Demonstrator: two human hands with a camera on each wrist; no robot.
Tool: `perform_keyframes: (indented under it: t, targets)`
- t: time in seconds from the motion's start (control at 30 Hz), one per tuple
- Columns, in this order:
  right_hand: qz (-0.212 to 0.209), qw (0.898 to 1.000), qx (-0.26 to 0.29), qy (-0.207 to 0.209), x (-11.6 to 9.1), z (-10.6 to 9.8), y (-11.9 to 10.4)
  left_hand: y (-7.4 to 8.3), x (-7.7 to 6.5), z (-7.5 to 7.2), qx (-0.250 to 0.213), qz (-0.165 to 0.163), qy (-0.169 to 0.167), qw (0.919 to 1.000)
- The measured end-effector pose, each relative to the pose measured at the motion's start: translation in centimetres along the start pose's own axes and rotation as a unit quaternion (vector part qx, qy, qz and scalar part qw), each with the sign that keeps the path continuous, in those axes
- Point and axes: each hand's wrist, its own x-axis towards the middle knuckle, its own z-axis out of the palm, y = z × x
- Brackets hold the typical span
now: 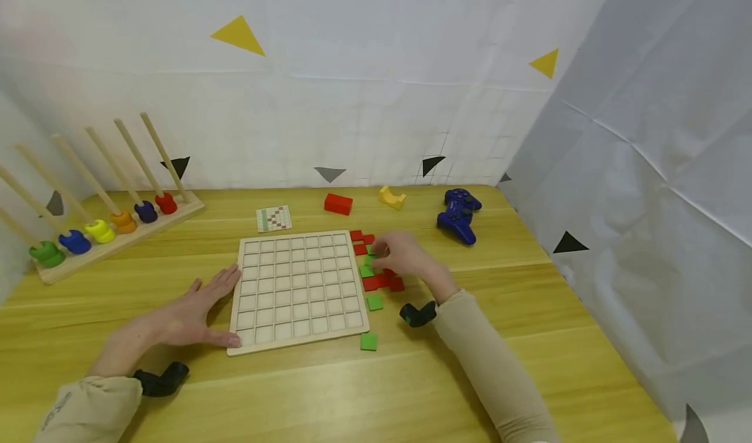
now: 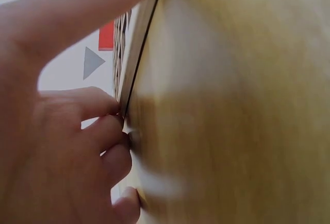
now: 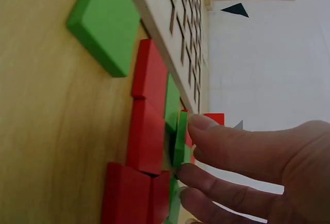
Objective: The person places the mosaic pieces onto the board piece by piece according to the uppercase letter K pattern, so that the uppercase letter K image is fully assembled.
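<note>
A pale wooden grid board (image 1: 299, 293) lies flat on the table, its square cells bare. My left hand (image 1: 190, 312) rests at the board's left side, thumb on the near left corner and the other fingers spread along the edge. In the left wrist view, the fingertips touch the board's side. At the board's right edge, my right hand (image 1: 405, 254) reaches into a loose group of red tiles (image 1: 376, 282) and green tiles (image 1: 375, 302). Between its thumb and fingers, in the right wrist view, it pinches a tilted green tile (image 3: 180, 139), partly hidden by the fingertips.
Behind the board lie a patterned card (image 1: 273, 218), a red block (image 1: 338, 203) and a yellow arched block (image 1: 391, 198). A blue game controller (image 1: 458, 216) is at the back right. A wooden peg stand (image 1: 126, 237) with coloured beads occupies the left. One green tile (image 1: 369, 342) lies nearer the front.
</note>
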Motion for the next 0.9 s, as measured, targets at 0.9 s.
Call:
perform_keyframes:
  t: [0.9]
  targets:
    - [-0.020,0.998,-0.064,-0.006,0.20,0.93,0.60,-0.07,-0.38,-0.17,-0.008,0.011,0.001,0.9999]
